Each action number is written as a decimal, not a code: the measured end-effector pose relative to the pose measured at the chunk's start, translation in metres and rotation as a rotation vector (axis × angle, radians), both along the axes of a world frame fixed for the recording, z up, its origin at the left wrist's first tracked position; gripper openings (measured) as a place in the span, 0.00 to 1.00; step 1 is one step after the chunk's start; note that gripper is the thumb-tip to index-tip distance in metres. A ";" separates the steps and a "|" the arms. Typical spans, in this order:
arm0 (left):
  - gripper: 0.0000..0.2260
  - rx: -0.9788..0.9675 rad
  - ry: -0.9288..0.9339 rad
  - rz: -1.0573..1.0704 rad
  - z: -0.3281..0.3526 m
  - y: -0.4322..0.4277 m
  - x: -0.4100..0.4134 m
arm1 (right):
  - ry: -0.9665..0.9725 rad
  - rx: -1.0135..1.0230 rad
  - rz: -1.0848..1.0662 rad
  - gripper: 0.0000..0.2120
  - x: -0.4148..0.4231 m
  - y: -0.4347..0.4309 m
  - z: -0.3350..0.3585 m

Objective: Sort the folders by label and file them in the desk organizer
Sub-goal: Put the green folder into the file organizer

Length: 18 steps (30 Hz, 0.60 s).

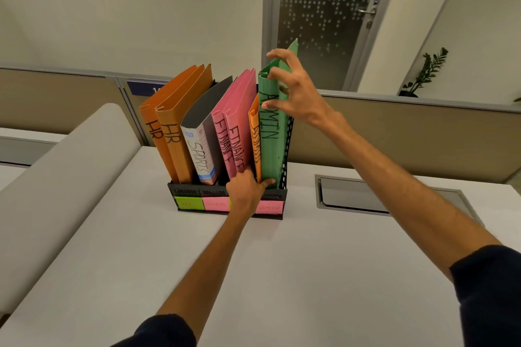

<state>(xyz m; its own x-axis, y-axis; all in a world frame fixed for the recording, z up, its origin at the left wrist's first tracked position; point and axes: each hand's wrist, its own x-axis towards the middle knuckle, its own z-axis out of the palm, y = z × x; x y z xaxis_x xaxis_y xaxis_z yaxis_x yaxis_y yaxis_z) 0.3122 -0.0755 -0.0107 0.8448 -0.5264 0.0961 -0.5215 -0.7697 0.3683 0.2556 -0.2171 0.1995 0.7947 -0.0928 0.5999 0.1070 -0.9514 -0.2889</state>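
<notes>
A black desk organizer (191, 189) stands on the white desk, with coloured sticky labels on its front. Filed upright in it, left to right: two orange HR folders (172, 121), a grey SPORTS folder (201, 132), two pink FINANCE folders (236, 124), a thin orange ADMIN folder (254, 132) and a green ADMIN folder (270, 135) in the rightmost slot. My right hand (293, 93) holds the green folder near its top, fingers spread around its spine. My left hand (248, 191) rests at the organizer's front rim, fingers touching the green folder's bottom.
A grey cable hatch (366, 194) is set into the desk (282, 262) right of the organizer. A rounded grey partition (56, 191) runs along the left. Beige dividers stand behind, with a glass door (324, 17) and a potted plant (423, 76) beyond.
</notes>
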 end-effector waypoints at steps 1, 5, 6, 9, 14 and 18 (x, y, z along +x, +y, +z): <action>0.29 -0.009 -0.001 0.000 -0.001 0.001 0.000 | -0.013 -0.013 0.013 0.19 -0.001 0.001 0.000; 0.29 -0.011 -0.007 -0.011 -0.002 0.000 0.000 | 0.030 -0.059 0.037 0.20 -0.003 0.002 0.001; 0.28 -0.019 -0.002 -0.014 -0.004 -0.001 -0.002 | 0.050 -0.051 0.027 0.21 -0.002 0.001 -0.001; 0.26 -0.075 0.031 -0.002 -0.008 0.001 -0.006 | 0.065 0.043 -0.048 0.25 -0.001 -0.007 -0.013; 0.26 -0.107 0.060 0.013 -0.008 0.001 -0.004 | 0.155 0.130 -0.170 0.27 -0.009 -0.024 -0.054; 0.24 -0.104 0.069 -0.038 -0.010 0.001 -0.006 | 0.122 0.159 -0.229 0.25 -0.021 -0.021 -0.076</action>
